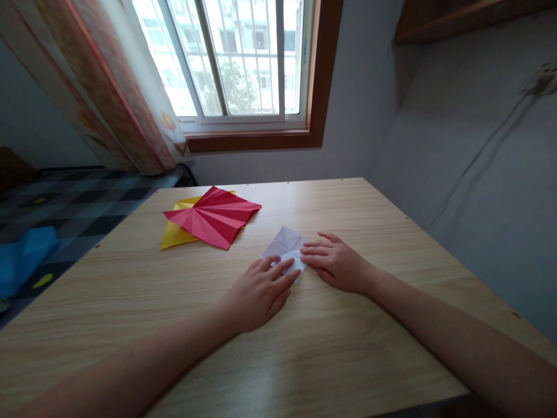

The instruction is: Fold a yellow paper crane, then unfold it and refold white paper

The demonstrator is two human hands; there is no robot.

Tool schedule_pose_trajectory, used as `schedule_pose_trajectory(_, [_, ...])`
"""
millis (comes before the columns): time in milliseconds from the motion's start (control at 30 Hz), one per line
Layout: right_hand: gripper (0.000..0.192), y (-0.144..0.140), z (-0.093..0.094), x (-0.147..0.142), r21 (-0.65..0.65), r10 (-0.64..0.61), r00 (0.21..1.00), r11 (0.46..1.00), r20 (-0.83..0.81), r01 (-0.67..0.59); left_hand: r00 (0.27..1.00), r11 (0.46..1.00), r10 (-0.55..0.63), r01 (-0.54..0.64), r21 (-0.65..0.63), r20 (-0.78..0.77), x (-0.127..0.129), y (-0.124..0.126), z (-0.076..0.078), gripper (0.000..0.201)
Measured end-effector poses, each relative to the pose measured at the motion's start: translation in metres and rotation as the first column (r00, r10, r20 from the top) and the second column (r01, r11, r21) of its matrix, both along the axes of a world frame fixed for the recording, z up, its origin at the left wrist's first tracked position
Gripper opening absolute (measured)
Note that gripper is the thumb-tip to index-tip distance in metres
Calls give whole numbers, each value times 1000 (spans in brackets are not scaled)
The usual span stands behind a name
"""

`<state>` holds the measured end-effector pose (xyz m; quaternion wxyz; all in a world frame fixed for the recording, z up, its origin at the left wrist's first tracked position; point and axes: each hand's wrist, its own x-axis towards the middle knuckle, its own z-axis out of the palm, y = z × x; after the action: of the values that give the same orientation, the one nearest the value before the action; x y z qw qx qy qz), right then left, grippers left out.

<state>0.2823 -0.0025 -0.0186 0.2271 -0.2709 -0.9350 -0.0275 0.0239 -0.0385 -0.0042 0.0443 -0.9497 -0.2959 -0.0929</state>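
A white sheet of folded paper (284, 239) lies flat on the wooden table, with crease lines across it and one corner pointing away from me. My left hand (261, 290) rests palm down over its near left part, fingers outstretched and spread a little. From the right, my right hand (337, 261) lays its outstretched fingertips on the paper's right edge. The fingers hide parts of the near folds. Further back on the left, a red pleated paper (217, 216) overlaps a yellow creased paper (176, 234).
The light wooden table (369, 354) extends to a window (243, 58) wall. A curtain (100, 75) hangs at left above a bed with a checked cover (108, 184) and a blue item (26, 255). A cable (478, 154) runs down the right wall below a shelf (461, 23).
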Motion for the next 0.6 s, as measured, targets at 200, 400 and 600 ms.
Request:
schedule_pose_trajectory(200, [33, 0, -1, 0, -28, 4, 1000, 1000, -26, -5, 1000, 1000, -5, 5, 2, 24, 0, 0, -1, 41])
schedule_pose_trajectory(400, [36, 0, -1, 0, -105, -20, 999, 994, -29, 17, 999, 1000, -13, 13, 8, 30, -1, 0, -1, 40])
schedule_pose_trajectory(600, [33, -3, 0, -4, -167, -60, 996, 985, -67, 48, 1000, 1000, -17, 17, 4, 16, -1, 1, -1, 39])
